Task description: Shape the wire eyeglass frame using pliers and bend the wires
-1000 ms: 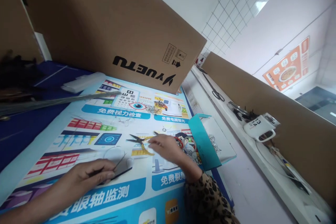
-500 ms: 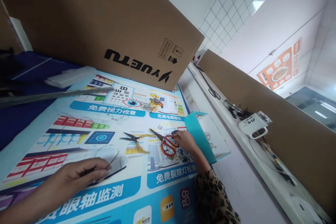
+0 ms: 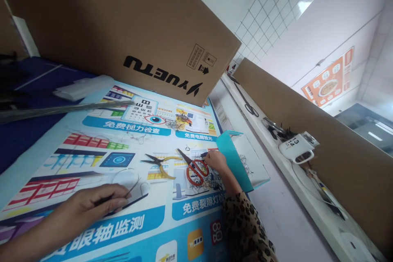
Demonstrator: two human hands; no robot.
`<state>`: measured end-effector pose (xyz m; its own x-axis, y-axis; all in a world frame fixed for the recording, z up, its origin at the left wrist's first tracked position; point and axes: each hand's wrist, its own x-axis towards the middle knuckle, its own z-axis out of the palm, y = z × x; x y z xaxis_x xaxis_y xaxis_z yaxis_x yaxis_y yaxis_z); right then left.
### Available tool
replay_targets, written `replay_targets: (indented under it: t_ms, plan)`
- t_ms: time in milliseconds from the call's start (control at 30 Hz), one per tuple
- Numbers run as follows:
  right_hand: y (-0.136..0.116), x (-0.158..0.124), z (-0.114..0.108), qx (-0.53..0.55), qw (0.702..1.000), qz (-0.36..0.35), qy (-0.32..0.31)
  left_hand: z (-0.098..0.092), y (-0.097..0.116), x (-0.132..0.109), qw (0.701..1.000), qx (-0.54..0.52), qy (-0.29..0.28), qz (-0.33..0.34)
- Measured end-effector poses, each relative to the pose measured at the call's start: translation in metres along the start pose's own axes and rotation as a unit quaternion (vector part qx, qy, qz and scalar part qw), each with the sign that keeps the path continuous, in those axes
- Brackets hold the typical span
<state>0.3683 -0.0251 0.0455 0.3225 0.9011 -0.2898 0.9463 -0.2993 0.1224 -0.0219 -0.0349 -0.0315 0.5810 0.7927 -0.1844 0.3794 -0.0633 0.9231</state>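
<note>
The person's left grip [image 3: 102, 201] is pinched on a thin wire [image 3: 133, 187], which pokes out ahead of its fingertips over the printed surface [image 3: 155, 147]. The right grip [image 3: 215, 160] is narrow, fingers drawn together just beside the red-handled scissors [image 3: 193, 163]; whether it holds anything cannot be told. Tangled wires [image 3: 211, 183] lie just below it, yellow-handled pliers [image 3: 159, 162] to its left, and a teal box [image 3: 236, 166] close on its right.

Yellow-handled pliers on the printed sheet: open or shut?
Open. The pliers lie with their jaws apart and their handles spread.
</note>
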Motion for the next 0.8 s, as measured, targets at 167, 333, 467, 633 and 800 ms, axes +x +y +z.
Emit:
replay_targets:
  t_ms: [167, 333, 467, 633, 800]
  plan:
    - [-0.004, 0.0, 0.004, 0.008, 1.0, -0.001, -0.009, -0.002, 0.003, -0.001, 1.0, -0.003, -0.003, 0.002]
    - [-0.003, -0.007, -0.004, 0.026, 0.999, -0.029, 0.005, -0.005, 0.007, 0.0, 1.0, 0.006, -0.01, 0.002]
    - [0.003, -0.019, -0.017, 0.03, 0.997, -0.054, 0.035, -0.01, 0.009, 0.001, 0.999, -0.003, -0.05, -0.014]
    - [-0.004, -0.043, -0.016, 0.015, 0.994, -0.089, 0.061, -0.012, 0.01, 0.0, 0.999, -0.004, -0.037, -0.005]
    - [-0.029, -0.064, 0.0, -0.013, 0.99, -0.131, 0.059, -0.016, 0.014, 0.0, 0.996, 0.018, -0.084, -0.007]
